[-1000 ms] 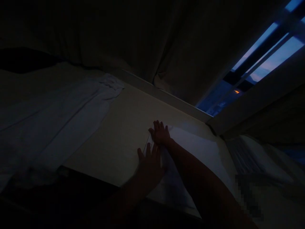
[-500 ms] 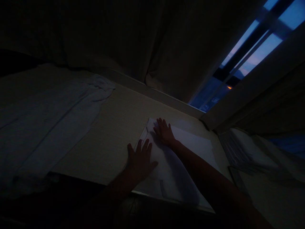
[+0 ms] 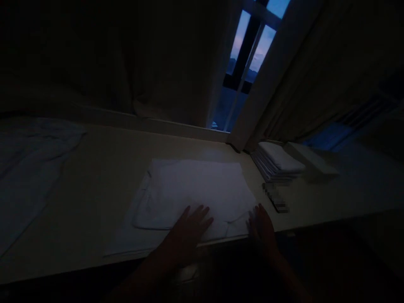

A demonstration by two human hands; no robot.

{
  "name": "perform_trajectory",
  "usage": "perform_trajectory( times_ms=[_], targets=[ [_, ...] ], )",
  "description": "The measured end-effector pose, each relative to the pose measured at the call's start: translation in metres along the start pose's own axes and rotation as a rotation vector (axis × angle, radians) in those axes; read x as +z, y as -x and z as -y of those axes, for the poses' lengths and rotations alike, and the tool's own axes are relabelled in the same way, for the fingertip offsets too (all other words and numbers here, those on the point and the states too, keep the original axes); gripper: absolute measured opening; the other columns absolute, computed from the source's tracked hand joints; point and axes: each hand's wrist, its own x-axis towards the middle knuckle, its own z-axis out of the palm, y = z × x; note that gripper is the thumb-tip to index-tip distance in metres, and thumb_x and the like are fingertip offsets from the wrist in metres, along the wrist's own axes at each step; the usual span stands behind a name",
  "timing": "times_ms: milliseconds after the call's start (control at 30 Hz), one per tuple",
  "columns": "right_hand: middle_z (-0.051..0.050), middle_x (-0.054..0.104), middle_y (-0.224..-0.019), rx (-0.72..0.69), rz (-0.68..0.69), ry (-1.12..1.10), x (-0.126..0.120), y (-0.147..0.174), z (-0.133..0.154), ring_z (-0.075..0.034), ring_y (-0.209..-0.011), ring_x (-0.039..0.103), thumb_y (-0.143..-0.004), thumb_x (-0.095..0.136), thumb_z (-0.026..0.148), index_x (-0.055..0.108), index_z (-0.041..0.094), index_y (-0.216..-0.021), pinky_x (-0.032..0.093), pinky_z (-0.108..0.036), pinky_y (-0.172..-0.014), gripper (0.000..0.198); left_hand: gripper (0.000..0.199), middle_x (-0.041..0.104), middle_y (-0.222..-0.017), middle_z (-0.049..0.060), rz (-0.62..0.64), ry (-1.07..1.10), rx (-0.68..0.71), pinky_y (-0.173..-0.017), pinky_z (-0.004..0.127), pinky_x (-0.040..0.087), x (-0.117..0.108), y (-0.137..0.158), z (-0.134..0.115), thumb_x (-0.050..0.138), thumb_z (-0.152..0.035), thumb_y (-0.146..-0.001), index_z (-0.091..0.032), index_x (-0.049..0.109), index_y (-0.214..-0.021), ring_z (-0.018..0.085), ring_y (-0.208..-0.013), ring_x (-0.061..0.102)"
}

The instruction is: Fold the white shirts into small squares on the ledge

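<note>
My left hand (image 3: 194,223) is in the lower centre of the frame, palm down, with the fingers extended and spread apart. It lies over the near part of the white cloth (image 3: 195,185), and nothing is enclosed in its grip. My right hand (image 3: 264,227) is to the right of it, at the near right corner of the same cloth. Its fingers point up the frame and are partly blurred; I cannot determine whether they pinch the cloth edge or only rest against it.

The white cloth occupies the centre of the frame, laid flat on the pale table (image 3: 91,181). It is layered: the upper layer ends in a dark fold line to the left of my left hand, and a lower layer projects beyond that line toward the lower left, close to the near table edge. Small creases mark its left side.

A second white cloth (image 3: 34,155) is spread, wrinkled, at the left edge of the frame, well apart from the first. At centre right, a stack of folded cloths (image 3: 279,158) sits on the table. Just below the stack lies a small dark object (image 3: 276,198), its detail obscured by pixelation. A pale block-shaped item (image 3: 311,162) is positioned to the right of the stack.

Dark curtains (image 3: 170,67) cover the upper area. Between them, a window (image 3: 238,38) at upper centre right admits dim blue light.
</note>
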Motion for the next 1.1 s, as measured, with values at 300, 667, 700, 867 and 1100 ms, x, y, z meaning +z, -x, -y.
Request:
perform_trajectory(
  times_ms=[300,667,700,867,1100],
  targets=[
    [-0.01,0.062,-0.113,-0.23,0.207,-0.178,-0.016,0.03,0.059,-0.026,-0.108,0.054,-0.091,0.05,0.023,0.062,0.025,-0.113,0.042,-0.048,-0.095,0.025,0.034,0.062,-0.115,0.009,-0.297,-0.024,-0.319,-0.091,0.042,0.051,0.025,0.05,-0.005,0.055,-0.038,-0.086,-0.027,0.058,-0.118,0.024,-0.109,0.058],
    [-0.008,0.061,-0.096,-0.258,0.206,-0.239,-0.017,0.029,0.059,-0.022,-0.094,0.05,-0.086,0.056,0.016,0.063,0.02,-0.099,0.038,-0.037,-0.083,0.016,0.036,0.062,-0.122,0.01,-0.353,-0.286,-0.15,-0.095,0.046,0.046,0.028,0.032,-0.021,0.056,-0.02,-0.086,-0.024,0.058,-0.121,0.027,-0.112,0.056],
    [-0.008,0.061,-0.096,-0.253,0.219,-0.237,-0.019,0.029,0.059,-0.021,-0.094,0.05,-0.086,0.056,0.017,0.063,0.019,-0.098,0.038,-0.036,-0.083,0.014,0.04,0.06,-0.127,0.01,-0.33,-0.276,-0.118,-0.098,0.047,0.044,0.027,0.026,-0.029,0.055,-0.02,-0.086,-0.025,0.056,-0.126,0.027,-0.117,0.054],
    [-0.008,0.061,-0.098,-0.217,0.239,-0.225,-0.031,0.02,0.065,-0.022,-0.094,0.049,-0.091,0.052,0.025,0.06,0.017,-0.105,0.036,-0.037,-0.085,0.018,0.041,0.063,-0.121,0.01,-0.263,-0.102,-0.186,-0.097,0.043,0.045,0.024,0.01,-0.031,0.054,-0.03,-0.087,-0.023,0.054,-0.127,0.025,-0.114,0.055],
    [-0.012,0.06,-0.099,-0.333,0.398,-0.146,-0.006,-0.022,0.094,-0.028,-0.099,0.05,-0.089,0.052,0.039,0.066,0.017,-0.093,0.04,-0.042,-0.084,0.026,0.031,0.066,-0.095,0.005,0.056,0.136,-0.345,-0.086,0.036,0.046,0.002,0.004,0.015,0.05,-0.045,-0.085,-0.02,0.067,-0.092,0.02,-0.093,0.059]
  ],
)
